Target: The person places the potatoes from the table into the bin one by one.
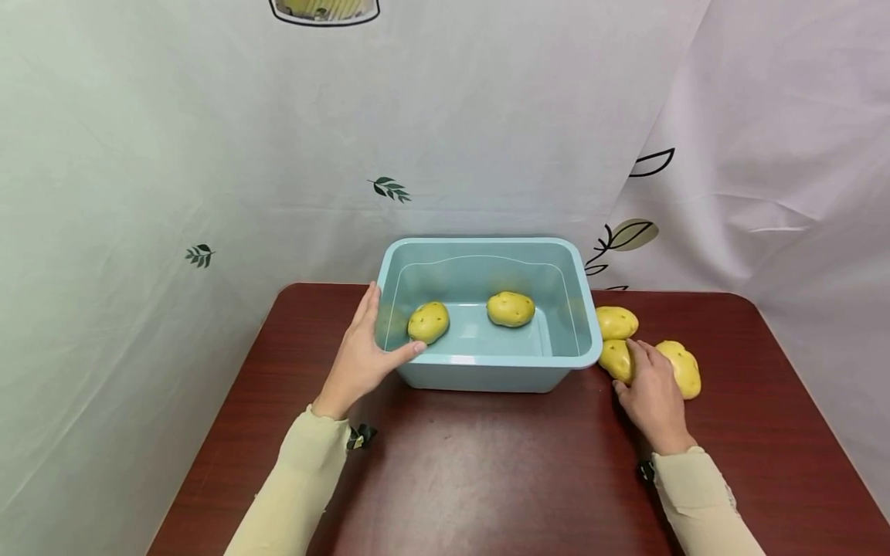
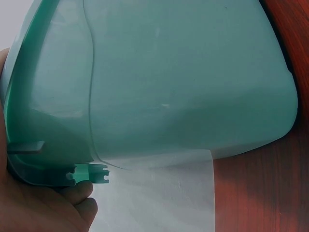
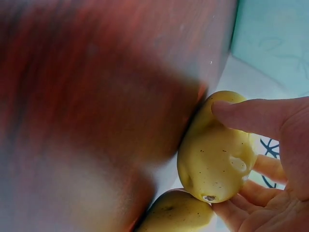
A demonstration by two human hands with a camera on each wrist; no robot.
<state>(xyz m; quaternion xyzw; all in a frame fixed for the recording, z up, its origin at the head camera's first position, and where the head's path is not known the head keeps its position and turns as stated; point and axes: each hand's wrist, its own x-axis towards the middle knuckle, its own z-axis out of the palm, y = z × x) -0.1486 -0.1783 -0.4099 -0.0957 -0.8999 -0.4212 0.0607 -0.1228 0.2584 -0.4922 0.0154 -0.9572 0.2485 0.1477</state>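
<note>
A light blue plastic tub (image 1: 480, 376) stands on the table with a potato (image 1: 428, 323) at its left and another potato (image 1: 511, 309) nearer its right back. At the tub's front left corner my left hand (image 1: 358, 359) holds the rim, thumb over the front edge; the left wrist view shows fingertips (image 2: 87, 208) under the rim (image 2: 14, 96). Right of the tub, my right hand (image 1: 652, 398) grips a potato (image 3: 217, 154) between thumb and fingers, the potato still close to the table. A second potato (image 1: 616, 322) lies just behind it, and a third (image 1: 681, 369) beside the hand's right.
The dark red-brown wooden table (image 1: 473, 471) reaches back to a pale cloth backdrop (image 1: 487, 139) printed with leaves. The tub's back stands near that cloth. Its high walls surround the two potatoes inside.
</note>
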